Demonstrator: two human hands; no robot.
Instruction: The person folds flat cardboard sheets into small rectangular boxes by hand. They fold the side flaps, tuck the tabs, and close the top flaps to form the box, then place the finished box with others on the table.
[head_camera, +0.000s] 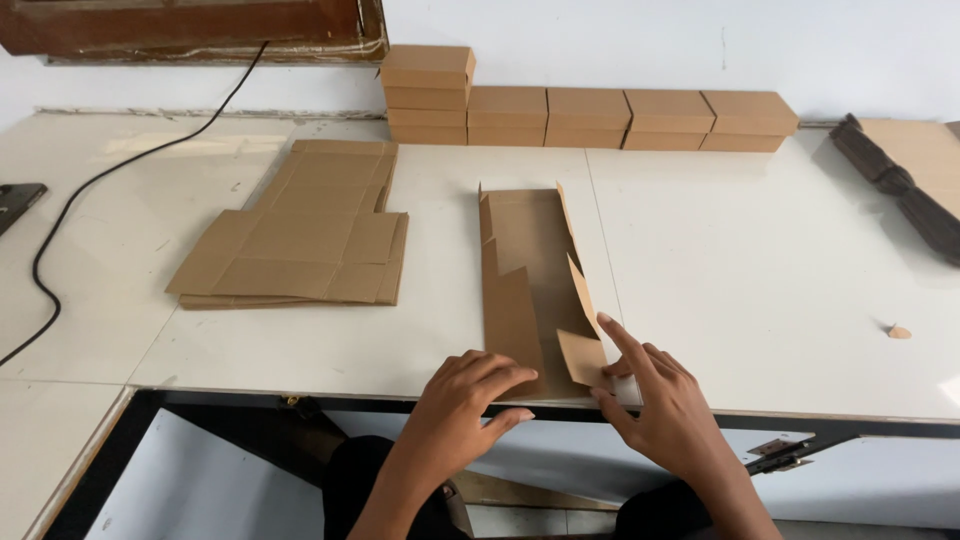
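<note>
A flat brown cardboard box blank lies on the white table, its side flaps partly raised. My left hand rests at the near end of the blank, fingers curled on the cardboard's edge. My right hand presses on a small folded flap at the near right corner, index finger stretched along it.
A stack of flat cardboard blanks lies to the left. Several folded brown boxes line the back wall. A black cable crosses the left side. A dark bundle and a small cardboard scrap lie at right.
</note>
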